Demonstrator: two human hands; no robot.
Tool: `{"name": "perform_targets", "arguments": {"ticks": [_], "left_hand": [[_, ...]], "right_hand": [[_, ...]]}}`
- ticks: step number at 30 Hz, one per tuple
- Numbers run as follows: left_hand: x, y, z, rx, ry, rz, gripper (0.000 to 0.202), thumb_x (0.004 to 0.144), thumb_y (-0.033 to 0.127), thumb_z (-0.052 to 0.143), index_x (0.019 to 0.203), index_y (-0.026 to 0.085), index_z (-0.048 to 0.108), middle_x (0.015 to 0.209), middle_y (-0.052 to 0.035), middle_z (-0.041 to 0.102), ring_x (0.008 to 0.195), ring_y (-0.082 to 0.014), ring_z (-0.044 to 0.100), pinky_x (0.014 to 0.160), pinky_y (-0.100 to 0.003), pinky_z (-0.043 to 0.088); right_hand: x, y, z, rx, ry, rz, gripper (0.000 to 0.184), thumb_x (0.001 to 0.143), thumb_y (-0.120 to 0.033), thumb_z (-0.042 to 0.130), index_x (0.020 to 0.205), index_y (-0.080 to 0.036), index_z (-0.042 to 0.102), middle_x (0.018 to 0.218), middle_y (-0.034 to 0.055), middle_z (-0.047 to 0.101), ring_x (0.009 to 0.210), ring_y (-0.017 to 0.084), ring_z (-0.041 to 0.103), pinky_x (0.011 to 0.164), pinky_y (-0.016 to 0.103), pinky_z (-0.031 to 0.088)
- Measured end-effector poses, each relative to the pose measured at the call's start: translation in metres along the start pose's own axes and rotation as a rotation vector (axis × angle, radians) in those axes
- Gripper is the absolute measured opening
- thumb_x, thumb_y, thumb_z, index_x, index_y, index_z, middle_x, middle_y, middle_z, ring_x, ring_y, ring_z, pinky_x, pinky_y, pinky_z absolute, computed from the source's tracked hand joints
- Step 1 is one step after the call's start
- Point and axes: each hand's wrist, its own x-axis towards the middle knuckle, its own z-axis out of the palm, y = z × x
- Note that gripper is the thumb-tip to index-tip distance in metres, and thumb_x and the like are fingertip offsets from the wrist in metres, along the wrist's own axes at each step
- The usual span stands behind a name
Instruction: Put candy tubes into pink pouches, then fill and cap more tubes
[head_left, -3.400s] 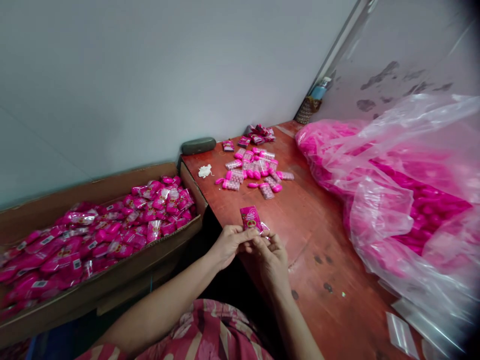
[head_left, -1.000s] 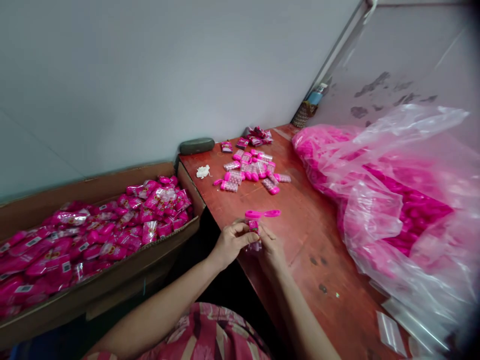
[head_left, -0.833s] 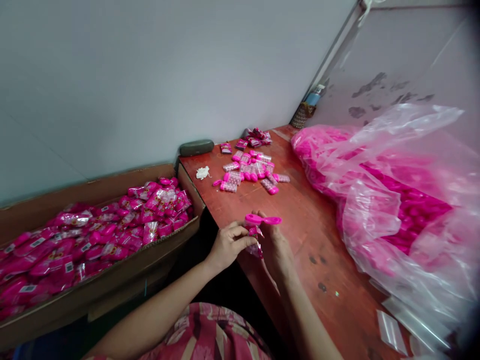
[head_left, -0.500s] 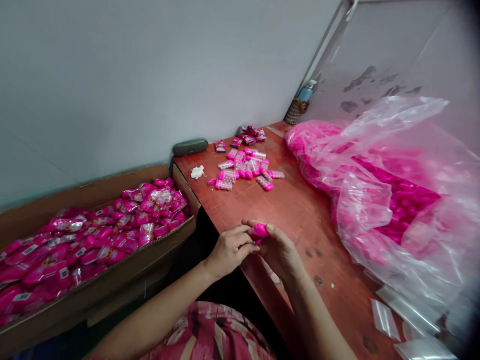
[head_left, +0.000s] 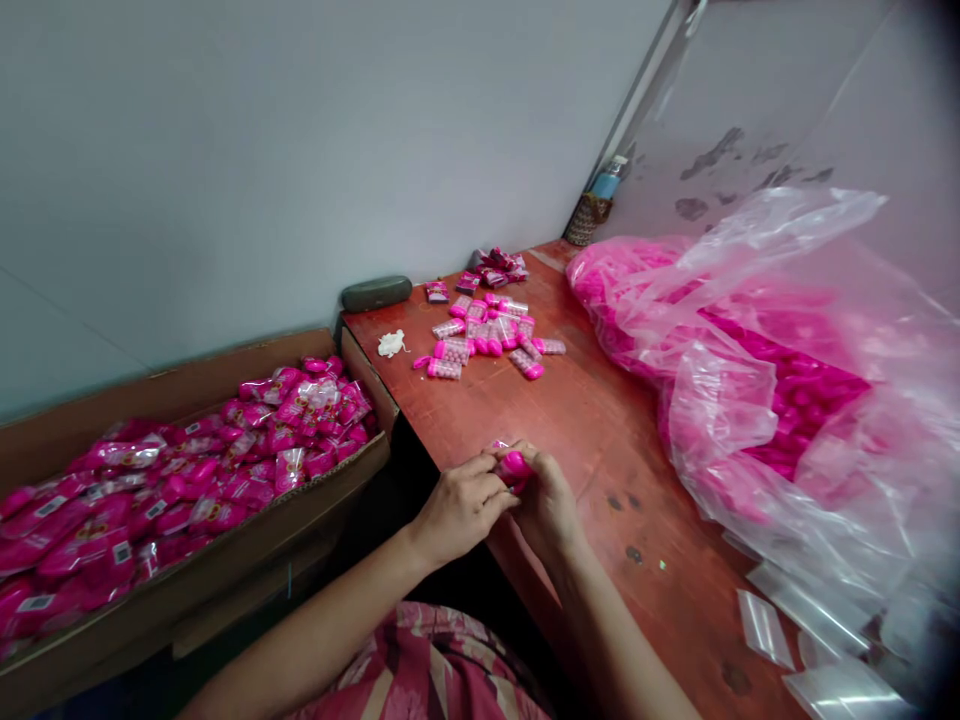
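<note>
Close to the table's near edge, my left hand point(head_left: 459, 508) and my right hand point(head_left: 551, 503) meet around a small pink-capped container point(head_left: 513, 466). Both hands are closed on it, and fingers cover most of its body. Past them on the red table point(head_left: 585, 440) lies a loose pile of small clear containers point(head_left: 487, 332) with pink caps and rounded bits inside. Small printed pink cards or packets point(head_left: 501, 266) are heaped behind that pile.
A cardboard box point(head_left: 367, 380) of wrapped pink packs point(head_left: 217, 470) stands left. On the right spreads a large plastic bag point(head_left: 720, 400) of pink pieces, with clear sleeves point(head_left: 765, 628) nearby. A dark oblong case point(head_left: 376, 293), crumpled white scrap point(head_left: 391, 344) and bottle point(head_left: 607, 178) sit farther back.
The fingers of my right hand have curled in closer around the pink-capped container, and it has turned a little. My left hand keeps its hold. The camera view has shifted slightly.
</note>
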Motion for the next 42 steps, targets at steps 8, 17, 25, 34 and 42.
{"name": "perform_targets", "arguments": {"ticks": [8,17,25,34,42], "left_hand": [[0.005,0.008,-0.003,-0.025,-0.009,0.045,0.015,0.081,0.017,0.052,0.069,0.017,0.062,0.099,-0.0075,0.062,0.094,-0.0194,0.056,0.085,-0.029,0.043],[0.001,0.007,0.006,0.018,0.0,0.017,0.02,0.083,0.015,0.045,0.077,0.017,0.063,0.091,-0.0083,0.061,0.086,-0.0185,0.057,0.08,-0.03,0.044],[0.018,0.008,-0.006,-0.582,0.088,-0.326,0.016,0.075,0.028,0.061,0.07,0.015,0.066,0.074,-0.0029,0.063,0.069,-0.016,0.056,0.066,-0.025,0.042],[0.012,0.007,0.005,-0.87,0.063,-0.44,0.021,0.074,0.033,0.063,0.071,0.013,0.07,0.083,-0.0056,0.064,0.082,-0.0178,0.056,0.077,-0.028,0.041],[0.012,-0.012,0.005,-1.216,0.246,-0.609,0.023,0.068,0.033,0.07,0.069,0.011,0.065,0.066,-0.0026,0.061,0.063,-0.0108,0.054,0.066,-0.024,0.043]], "right_hand": [[-0.004,-0.012,0.001,-0.012,-0.047,0.064,0.019,0.069,-0.031,0.056,0.081,-0.018,0.062,0.082,0.004,0.066,0.068,0.016,0.059,0.046,0.019,0.039],[-0.001,0.006,0.009,-0.04,0.155,-0.125,0.017,0.063,-0.012,0.059,0.076,-0.02,0.052,0.071,-0.0002,0.066,0.058,0.011,0.056,0.049,0.018,0.039],[-0.01,-0.015,-0.009,-0.063,-0.054,-0.061,0.046,0.074,-0.058,0.052,0.104,-0.024,0.054,0.113,0.0067,0.058,0.087,0.021,0.059,0.054,0.025,0.049],[-0.015,0.005,-0.028,-0.378,0.061,-0.25,0.031,0.072,-0.03,0.067,0.101,-0.024,0.061,0.105,0.0034,0.063,0.098,0.018,0.056,0.084,0.029,0.045],[-0.009,-0.015,-0.045,-0.402,0.268,-0.242,0.026,0.066,-0.03,0.071,0.088,-0.02,0.063,0.089,0.004,0.066,0.071,0.015,0.059,0.056,0.025,0.048]]}}
